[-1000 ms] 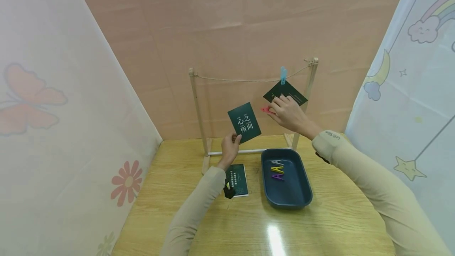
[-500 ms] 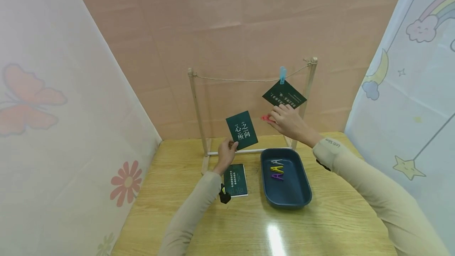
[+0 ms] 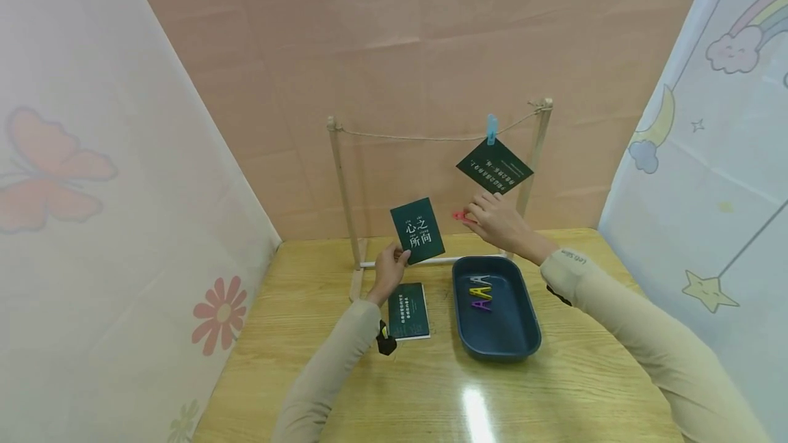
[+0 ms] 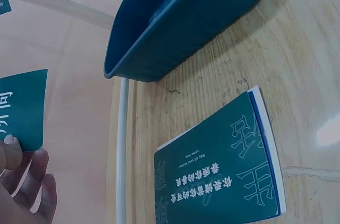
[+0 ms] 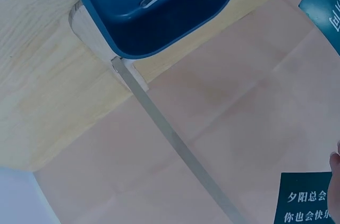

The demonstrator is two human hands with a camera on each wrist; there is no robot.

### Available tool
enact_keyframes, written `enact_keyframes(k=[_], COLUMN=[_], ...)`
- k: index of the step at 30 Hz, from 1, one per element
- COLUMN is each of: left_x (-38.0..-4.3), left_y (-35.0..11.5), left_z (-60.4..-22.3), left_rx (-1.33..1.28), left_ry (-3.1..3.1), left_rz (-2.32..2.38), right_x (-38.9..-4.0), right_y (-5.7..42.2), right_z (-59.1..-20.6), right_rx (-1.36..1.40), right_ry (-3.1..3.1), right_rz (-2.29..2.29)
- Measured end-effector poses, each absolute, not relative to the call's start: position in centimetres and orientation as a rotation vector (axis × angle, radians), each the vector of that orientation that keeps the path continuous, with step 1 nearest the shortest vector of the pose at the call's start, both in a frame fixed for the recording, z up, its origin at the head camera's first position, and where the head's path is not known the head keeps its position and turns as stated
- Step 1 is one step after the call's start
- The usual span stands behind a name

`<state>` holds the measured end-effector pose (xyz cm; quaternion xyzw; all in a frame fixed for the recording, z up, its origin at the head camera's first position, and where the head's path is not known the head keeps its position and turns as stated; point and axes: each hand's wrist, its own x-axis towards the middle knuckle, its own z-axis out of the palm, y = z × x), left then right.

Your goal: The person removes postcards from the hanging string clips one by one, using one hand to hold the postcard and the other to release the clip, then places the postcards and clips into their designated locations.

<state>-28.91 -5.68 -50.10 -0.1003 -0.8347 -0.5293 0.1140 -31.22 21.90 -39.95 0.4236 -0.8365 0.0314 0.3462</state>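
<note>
My left hand (image 3: 389, 271) pinches a dark green card (image 3: 418, 232) with white characters by its lower left corner, between thumb and fingers. The card is held up in front of the wooden frame, below the string (image 3: 406, 137). To the right, my right hand (image 3: 497, 223) holds a pink clothespin (image 3: 461, 216) that points left. Just above that hand, a second green card (image 3: 494, 166) hangs cornerwise from the string under a light blue clothespin (image 3: 492, 129). In the right wrist view, only a sliver of the right hand shows at the edge, overlapping the hanging card (image 5: 303, 197).
A dark blue tray (image 3: 505, 337) stands on the table with a grey clothespin (image 3: 480, 279), a yellow clothespin (image 3: 480, 292) and a purple clothespin (image 3: 482, 305) inside. Left of it lies a stack of green cards (image 4: 212, 171). Wooden posts (image 3: 343, 183) hold up the string.
Both hands have lowered, the left one with its card and the right one with the pink clothespin. More of the hanging card now shows above the right hand.
</note>
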Motion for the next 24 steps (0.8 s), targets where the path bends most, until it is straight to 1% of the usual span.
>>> enact_keyframes(k=[6, 13, 24], left_x=[-28.6, -28.3, -28.2], left_y=[-6.0, -6.7, -7.1], left_z=[-50.5, -51.4, -52.3], left_rx=[-0.307, -0.39, -0.26], left_ry=[-2.459, -2.444, -2.559], left_rz=[-1.554, -1.5, -1.553], right_x=[-31.1, -31.0, -30.5], right_y=[21.8, 22.0, 22.6], right_z=[-41.1, -42.1, -44.1], right_rx=[1.12, 1.134, 1.092], right_ry=[-2.175, -2.129, -2.2], right_rz=[0.116, 0.134, 0.21])
